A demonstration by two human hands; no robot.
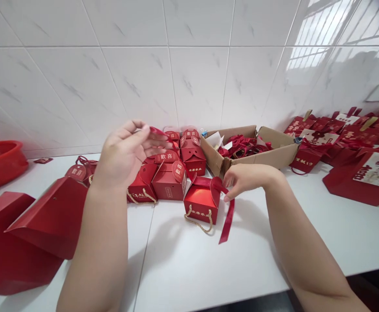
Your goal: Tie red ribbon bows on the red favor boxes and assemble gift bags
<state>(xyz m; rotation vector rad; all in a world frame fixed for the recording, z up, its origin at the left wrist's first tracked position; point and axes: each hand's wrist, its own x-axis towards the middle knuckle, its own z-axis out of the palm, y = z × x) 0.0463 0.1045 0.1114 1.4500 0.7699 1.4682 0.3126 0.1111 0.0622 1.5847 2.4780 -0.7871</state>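
Observation:
A small red gift box (pixel 200 200) with gold lettering and a beige rope handle (pixel 198 222) stands on the white table. A dark red ribbon (pixel 227 221) runs across its top, one end hanging down its right side. My right hand (pixel 245 180) pinches the ribbon by the box's top right corner. Raised to the left of the box, my left hand (pixel 129 149) has thumb and fingers closed on the ribbon's other end, which slants up from the box top. Just behind, other red gift boxes (pixel 170 180) sit close together, partly covered by my left hand.
A cardboard box (pixel 257 158) of red ribbons stands against the tiled wall. Red bags and boxes (pixel 361 173) crowd the right side. At left are large red boxes (pixel 20 242) and a red plastic basket (pixel 1 169). The table's front edge is at lower right.

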